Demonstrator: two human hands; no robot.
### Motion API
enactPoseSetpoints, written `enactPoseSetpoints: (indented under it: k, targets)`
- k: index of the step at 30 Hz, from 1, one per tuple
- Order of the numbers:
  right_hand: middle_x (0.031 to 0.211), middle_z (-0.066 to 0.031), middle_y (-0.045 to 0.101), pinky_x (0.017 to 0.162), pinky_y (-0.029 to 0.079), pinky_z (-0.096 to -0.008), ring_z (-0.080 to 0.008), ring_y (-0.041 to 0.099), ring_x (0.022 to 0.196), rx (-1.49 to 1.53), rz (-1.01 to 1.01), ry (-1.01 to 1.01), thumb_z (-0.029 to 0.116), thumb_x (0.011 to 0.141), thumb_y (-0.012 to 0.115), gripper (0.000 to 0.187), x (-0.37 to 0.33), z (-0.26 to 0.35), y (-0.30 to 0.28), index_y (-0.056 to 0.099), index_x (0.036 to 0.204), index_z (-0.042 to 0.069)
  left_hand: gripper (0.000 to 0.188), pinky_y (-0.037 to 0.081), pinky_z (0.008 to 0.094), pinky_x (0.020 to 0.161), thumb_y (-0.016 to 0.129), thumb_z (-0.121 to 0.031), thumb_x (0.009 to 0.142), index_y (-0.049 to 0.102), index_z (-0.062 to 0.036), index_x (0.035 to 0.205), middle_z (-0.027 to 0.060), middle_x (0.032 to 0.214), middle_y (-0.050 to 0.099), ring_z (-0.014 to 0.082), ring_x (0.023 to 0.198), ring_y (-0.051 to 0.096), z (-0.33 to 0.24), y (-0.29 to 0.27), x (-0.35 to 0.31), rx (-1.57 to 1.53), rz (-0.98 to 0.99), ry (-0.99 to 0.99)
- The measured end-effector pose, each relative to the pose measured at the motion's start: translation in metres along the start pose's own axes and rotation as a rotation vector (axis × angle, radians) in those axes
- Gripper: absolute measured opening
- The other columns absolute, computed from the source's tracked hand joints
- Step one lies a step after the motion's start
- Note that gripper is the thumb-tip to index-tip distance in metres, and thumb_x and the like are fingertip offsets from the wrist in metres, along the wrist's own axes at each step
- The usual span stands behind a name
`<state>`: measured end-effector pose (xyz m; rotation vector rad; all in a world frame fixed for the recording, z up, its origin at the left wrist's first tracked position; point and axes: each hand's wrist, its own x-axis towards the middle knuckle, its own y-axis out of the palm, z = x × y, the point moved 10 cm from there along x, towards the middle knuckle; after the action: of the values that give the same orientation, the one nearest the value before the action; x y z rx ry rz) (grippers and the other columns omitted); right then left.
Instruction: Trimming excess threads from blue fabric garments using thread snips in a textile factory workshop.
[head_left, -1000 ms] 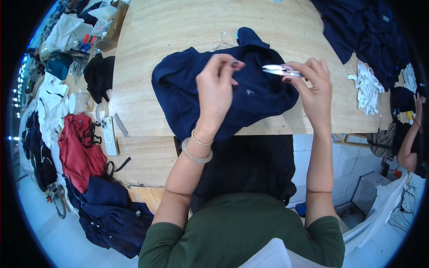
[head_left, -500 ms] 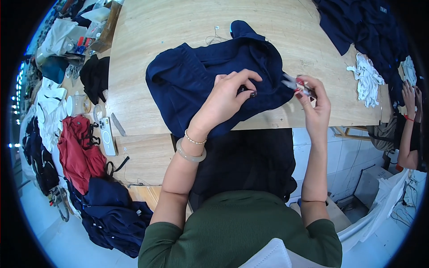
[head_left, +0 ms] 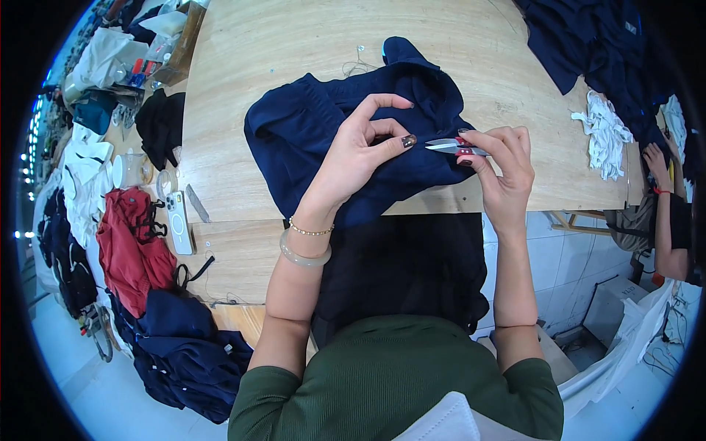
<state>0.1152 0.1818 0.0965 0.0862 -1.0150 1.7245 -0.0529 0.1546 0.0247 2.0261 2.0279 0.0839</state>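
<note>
A dark navy garment (head_left: 294, 158) lies bunched on the wooden table in front of me, a cuff-like end sticking out at its far side. Over its middle is my left hand (head_left: 360, 147), thumb and a bent finger together while the index finger arches above. Whatever that pinch may hold is too small to see. My right hand (head_left: 504, 165) grips thread snips (head_left: 448, 146) with red on the handle, between thumb and fingers. Their blades point left, slightly parted, above the garment's right part and close to the left fingertips.
At the table's left edge lie a phone (head_left: 179, 222), a grey flat strip (head_left: 197, 203), a red garment (head_left: 134, 250) and black cloth (head_left: 159, 126). White cloth strips (head_left: 604, 138) and navy garments (head_left: 588, 44) lie on the right. Another person's arm (head_left: 665, 220) is at far right.
The snips in my right hand have moved left toward my left fingertips, turning level. My left thumb and a finger have come together and the index finger has lifted. The garment has barely shifted.
</note>
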Motion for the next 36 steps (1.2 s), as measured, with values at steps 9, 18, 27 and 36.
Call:
enactPoseSetpoints:
  k: [9,18,27,36]
  targets:
    - [0.078,-0.0024,0.058,0.070,0.040,-0.0285,-0.0189,0.047,0.078,0.040,-0.034,0.049,0.006,0.072,0.075,0.023,0.002,-0.008,0.005,0.069,0.094,0.007,0.036,0.039,0.0160,0.069,0.063,0.000,0.087,0.050,-0.0036,0.121,0.0005,0.082,0.059,0.0031,0.075,0.050,-0.003,0.002,0.001,0.005,0.012,0.000]
    - [0.078,-0.0049,0.057,0.068,0.042,-0.0277,-0.0180,0.053,0.078,0.176,-0.002,0.278,-0.003,0.067,0.074,0.030,-0.011,-0.010,0.023,0.065,0.096,0.004,0.032,0.038,0.0159,0.069,0.062,0.000,0.088,0.052,-0.0032,0.118,0.0003,0.083,0.059,0.0034,0.076,0.050,0.003,0.000,0.003,0.036,-0.026,0.012]
    - [0.089,-0.0067,0.066,0.084,0.050,-0.0278,-0.0149,0.064,0.088,0.743,-0.007,0.594,-0.003,0.083,0.065,0.007,-0.022,-0.048,0.027,0.067,0.089,-0.002,0.031,0.039,0.0164,0.073,0.061,0.000,0.088,0.052,-0.0028,0.118,-0.0004,0.083,0.058,0.0032,0.078,0.050,0.005,-0.004,0.002,0.030,-0.026,0.007]
    - [0.091,-0.0067,0.067,0.080,0.048,-0.0238,-0.0108,0.062,0.081,0.221,-0.460,0.671,0.010,0.092,0.059,0.018,-0.025,-0.125,-0.093,0.068,0.097,-0.005,0.029,0.039,0.0168,0.074,0.061,0.000,0.089,0.053,-0.0029,0.116,-0.0004,0.083,0.058,0.0037,0.078,0.050,0.001,-0.004,0.002,0.033,-0.035,0.005]
